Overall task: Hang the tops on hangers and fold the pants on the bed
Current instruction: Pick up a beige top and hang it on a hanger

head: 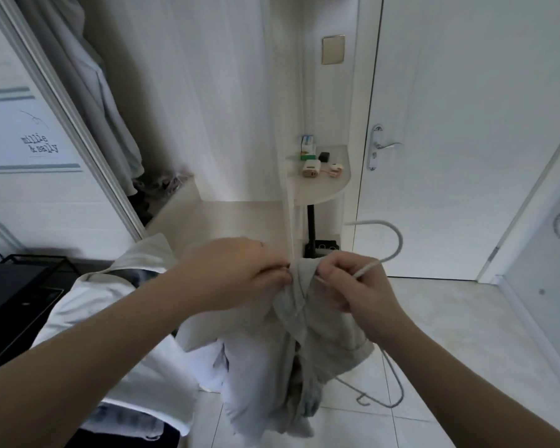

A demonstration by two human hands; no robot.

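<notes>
Pinches grey top [307,321] at its bunched neck with left hand [236,273]; clasps fabric and white hanger [400,245] with right hand [349,286].

Two hands hold up a pale grey top [304,321] in front of a white door [466,124]. The left hand [240,273] pinches the cloth near its top edge. The right hand [353,286] grips the cloth and the neck of a white hanger [398,244], whose hook curves up above it. The top hangs down over the tiled floor [450,334]. A small shelf [317,185] with little things on it sticks out beside the door.
</notes>
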